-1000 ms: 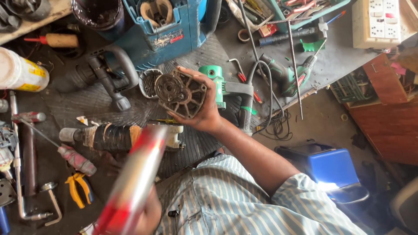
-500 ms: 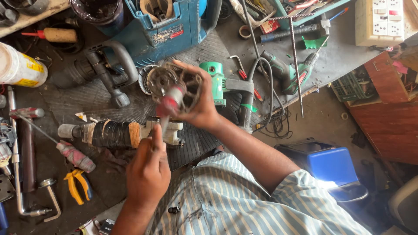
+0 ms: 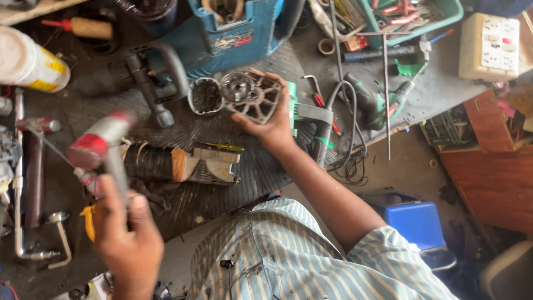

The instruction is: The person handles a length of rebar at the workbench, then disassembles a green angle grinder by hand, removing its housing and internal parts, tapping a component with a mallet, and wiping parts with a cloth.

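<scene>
Your left hand (image 3: pixel 130 244) is closed around a blurry hammer (image 3: pixel 100 147), close to you. Farther out, your right hand (image 3: pixel 272 125) grips a gray metal housing (image 3: pixel 250 97) by its edge, above the table (image 3: pixel 183 194). It looks heavy, hard and greasy, so hold its rim tight. Beyond your right hand sits a blue tool case (image 3: pixel 227 33).

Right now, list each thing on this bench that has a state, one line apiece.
Metal housing: lifted off the bench, gripped in the right hand.
Hammer: raised, motion-blurred, gripped in the left hand.
Blue tool case: open.
Green power tool: lying on the bench, cord attached.
Black motor body: lying on its side.
Yellow-handled pliers: lying flat, partly hidden.
</scene>
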